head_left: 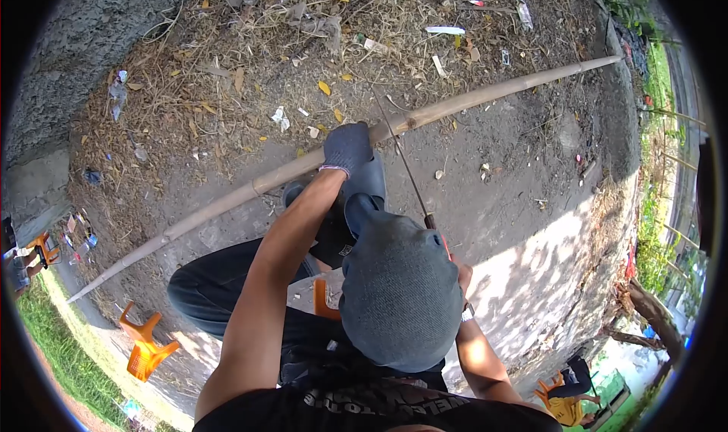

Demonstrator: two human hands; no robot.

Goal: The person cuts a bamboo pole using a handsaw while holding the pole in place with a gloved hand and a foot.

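A long bamboo pole (485, 94) lies slantwise across my front. My left hand (348, 147), in a dark knitted glove, is closed around it near its middle. Just right of that hand, the thin blade of what looks like a saw (406, 163) crosses the pole near a node; its teeth cannot be made out. My right hand (463, 274), bare with a watch at the wrist, grips its red handle, and the fingers are partly hidden behind a grey cloth cap (402, 295). Dark rubber boots (364, 185) show beneath the pole.
An orange plastic stool (144, 345) lies at the lower left. Dry leaves and litter (280, 119) cover the dirt. A rough concrete block (91, 53) rises at the upper left. Another person (569, 405) is at the lower right, near a tree trunk (656, 318).
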